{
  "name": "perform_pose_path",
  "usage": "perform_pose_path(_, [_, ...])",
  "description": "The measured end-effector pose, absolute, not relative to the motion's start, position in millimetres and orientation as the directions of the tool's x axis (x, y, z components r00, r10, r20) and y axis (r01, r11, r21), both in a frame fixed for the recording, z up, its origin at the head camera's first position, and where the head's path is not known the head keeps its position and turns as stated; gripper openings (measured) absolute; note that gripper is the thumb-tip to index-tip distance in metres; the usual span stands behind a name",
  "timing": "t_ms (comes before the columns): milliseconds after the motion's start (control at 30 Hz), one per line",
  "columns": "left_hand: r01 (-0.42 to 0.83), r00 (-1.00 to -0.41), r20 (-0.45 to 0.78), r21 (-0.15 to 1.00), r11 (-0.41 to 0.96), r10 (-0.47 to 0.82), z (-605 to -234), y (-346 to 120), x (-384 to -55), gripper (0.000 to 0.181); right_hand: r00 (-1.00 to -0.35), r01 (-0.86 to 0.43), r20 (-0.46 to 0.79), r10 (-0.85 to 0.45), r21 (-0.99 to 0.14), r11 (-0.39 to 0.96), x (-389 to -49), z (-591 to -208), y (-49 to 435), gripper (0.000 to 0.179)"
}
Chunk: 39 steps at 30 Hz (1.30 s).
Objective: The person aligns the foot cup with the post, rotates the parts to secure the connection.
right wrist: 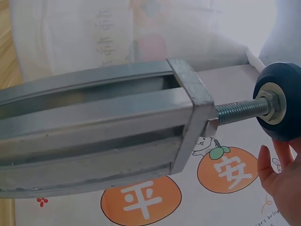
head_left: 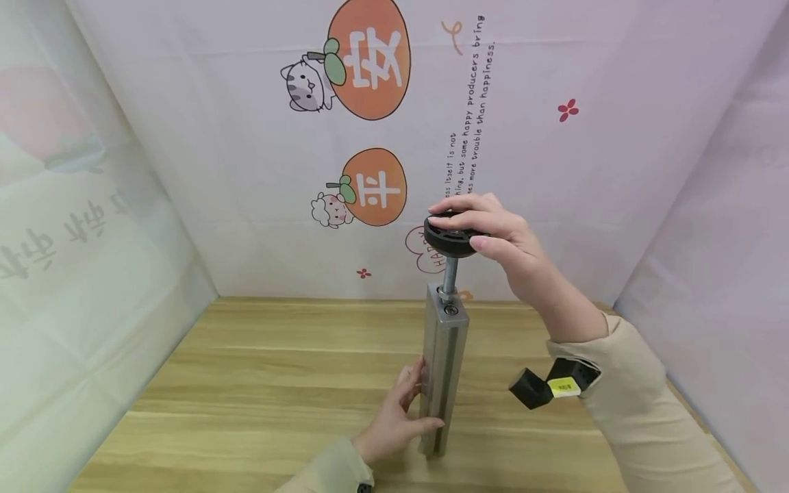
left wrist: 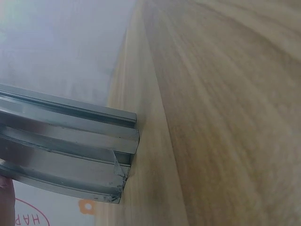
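An aluminium profile stands nearly upright over the wooden table, its grooves running lengthwise. My left hand grips its lower part, thumb on the near side and fingers behind. From the top end plate rises a threaded rod with a nut, bearing a black round levelling foot. My right hand holds this foot by its rim, fingers over the top and thumb at the near edge. In the left wrist view the profile's lower end is close to the wood, with a torn film scrap at one corner.
The wooden table is bounded by a printed cloth backdrop behind, with pale cloth walls at left and right. A black wrist camera with a yellow label juts from my right sleeve, beside the profile.
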<state>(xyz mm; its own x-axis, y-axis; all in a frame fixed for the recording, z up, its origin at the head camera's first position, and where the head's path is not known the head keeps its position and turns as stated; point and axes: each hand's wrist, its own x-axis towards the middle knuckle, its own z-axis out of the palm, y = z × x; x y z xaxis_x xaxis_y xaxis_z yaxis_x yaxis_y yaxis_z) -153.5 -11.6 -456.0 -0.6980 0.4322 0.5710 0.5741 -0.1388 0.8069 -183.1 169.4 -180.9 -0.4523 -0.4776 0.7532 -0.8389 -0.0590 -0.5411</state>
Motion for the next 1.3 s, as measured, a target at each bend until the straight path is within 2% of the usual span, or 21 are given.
perform_pose_path(200, [0.59,-0.686,0.588,0.794,-0.146,0.429,-456,-11,-155,0.096,-0.436,-0.865,0.722,-0.537,-0.501,0.028,-181,-175,175,0.053])
perform_pose_path(367, [0.6,-0.679,0.6,0.786,-0.152,0.422,-455,-11,-155,0.097,-0.494,-0.863,0.684,-0.537,-0.458,0.212,-174,-169,175,0.038])
perform_pose_path(467, [0.605,-0.677,0.602,0.783,-0.144,0.424,-455,-11,-155,0.097,-0.527,-0.85,0.68,-0.51,-0.427,0.309,-170,-166,174,0.03])
perform_pose_path(667, [0.589,-0.691,0.579,0.798,-0.128,0.433,-454,-12,-154,0.097,-0.56,-0.812,0.724,-0.402,-0.383,0.441,-165,-164,167,0.029])
perform_pose_path(800, [0.595,-0.689,0.581,0.795,-0.12,0.434,-453,-11,-154,0.097,-0.56,-0.792,0.759,-0.332,-0.373,0.484,-163,-166,161,0.029])
perform_pose_path(900, [0.6,-0.685,0.588,0.79,-0.124,0.431,-453,-11,-154,0.098,-0.535,-0.796,0.788,-0.305,-0.35,0.493,-164,-169,158,0.031])
perform_pose_path(1000, [0.606,-0.681,0.594,0.786,-0.127,0.428,-454,-11,-154,0.099,-0.497,-0.824,0.813,-0.302,-0.334,0.458,-166,-173,159,0.029])
perform_pose_path(1100, [0.607,-0.681,0.596,0.784,-0.126,0.426,-455,-10,-154,0.098,-0.482,-0.861,0.823,-0.3,-0.382,0.337,-169,-178,161,0.03])
perform_pose_path(1200, [0.601,-0.685,0.591,0.789,-0.128,0.426,-456,-10,-154,0.097,-0.526,-0.848,0.798,-0.294,-0.518,0.108,-174,-185,163,0.032])
perform_pose_path(1300, [0.597,-0.689,0.588,0.792,-0.13,0.424,-456,-11,-155,0.096,-0.569,-0.754,0.759,-0.317,-0.635,-0.167,-183,-195,163,0.031])
